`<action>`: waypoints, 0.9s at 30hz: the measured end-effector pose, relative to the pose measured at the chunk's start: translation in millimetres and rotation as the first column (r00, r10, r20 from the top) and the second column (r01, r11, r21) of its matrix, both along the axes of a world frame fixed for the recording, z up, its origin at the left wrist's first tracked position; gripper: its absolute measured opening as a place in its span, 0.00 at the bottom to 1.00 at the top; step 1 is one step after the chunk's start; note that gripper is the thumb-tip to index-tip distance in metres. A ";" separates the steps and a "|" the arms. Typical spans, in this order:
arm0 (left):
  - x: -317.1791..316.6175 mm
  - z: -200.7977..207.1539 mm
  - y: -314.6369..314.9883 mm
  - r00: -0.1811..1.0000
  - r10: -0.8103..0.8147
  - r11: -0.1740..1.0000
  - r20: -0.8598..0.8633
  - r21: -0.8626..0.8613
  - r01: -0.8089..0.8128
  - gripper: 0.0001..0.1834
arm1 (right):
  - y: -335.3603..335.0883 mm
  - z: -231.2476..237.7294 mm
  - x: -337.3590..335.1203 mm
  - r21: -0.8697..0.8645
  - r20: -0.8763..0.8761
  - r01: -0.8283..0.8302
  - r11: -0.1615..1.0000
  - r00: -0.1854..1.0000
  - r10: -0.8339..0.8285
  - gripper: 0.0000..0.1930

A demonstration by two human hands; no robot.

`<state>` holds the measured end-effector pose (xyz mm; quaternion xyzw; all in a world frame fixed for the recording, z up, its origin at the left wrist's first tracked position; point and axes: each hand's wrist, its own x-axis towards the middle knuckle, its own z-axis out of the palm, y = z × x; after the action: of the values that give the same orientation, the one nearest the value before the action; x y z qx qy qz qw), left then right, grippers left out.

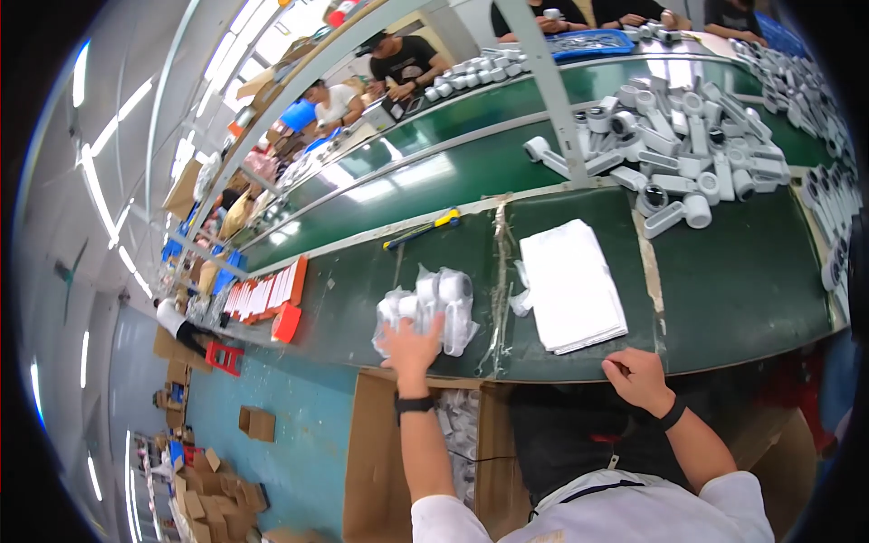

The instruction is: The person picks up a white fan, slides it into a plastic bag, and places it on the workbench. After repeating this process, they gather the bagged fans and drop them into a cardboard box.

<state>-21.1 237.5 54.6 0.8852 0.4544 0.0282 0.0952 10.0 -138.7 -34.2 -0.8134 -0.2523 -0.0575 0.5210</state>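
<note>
My left hand [412,348] reaches over the bench with its fingers spread, touching the near side of several white handheld devices in clear plastic bags [455,288]. These bagged devices lie side by side in a group. My right hand [639,381] is at the bench's front edge, its fingers curled closed, and I see nothing in them. Just beyond it lies a stack of white sheets or flat bags [570,285]. A crumpled bit of clear plastic [520,291] rests against the stack's left side.
A yellow-and-black tool [423,230] lies behind the bagged devices. Loose white devices [688,149] are heaped at the far right. Orange boxes [288,321] stand at the left. Below the edge is an open carton [371,452] with bagged pieces. Other people [407,63] work across the conveyor.
</note>
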 end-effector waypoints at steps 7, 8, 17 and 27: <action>18.1 -12.1 5.8 0.962 -0.041 0.994 -0.270 -0.108 0.012 0.58 | -1.2 -3.9 -4.4 0.027 0.075 0.033 0.999 0.997 -0.035 0.03; 17.8 -14.4 11.8 0.963 -0.028 0.994 -0.268 -0.107 -0.001 0.58 | -0.6 -5.2 -3.5 0.043 0.103 0.022 0.999 0.994 -0.026 0.03; 23.7 -36.1 39.3 0.983 -0.022 0.998 -0.180 -0.065 0.011 0.52 | 2.3 -4.8 -2.8 0.047 0.151 0.002 0.999 0.988 -0.009 0.03; 28.1 -37.8 30.5 0.994 -0.031 0.999 -0.102 -0.042 0.027 0.44 | 0.6 -4.3 -4.2 0.041 0.179 0.004 0.999 0.984 -0.012 0.03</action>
<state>7.0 268.0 16.8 0.8900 0.4461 -0.0280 0.0899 5.9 -138.1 -38.5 -0.7951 -0.2938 -0.1378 0.5123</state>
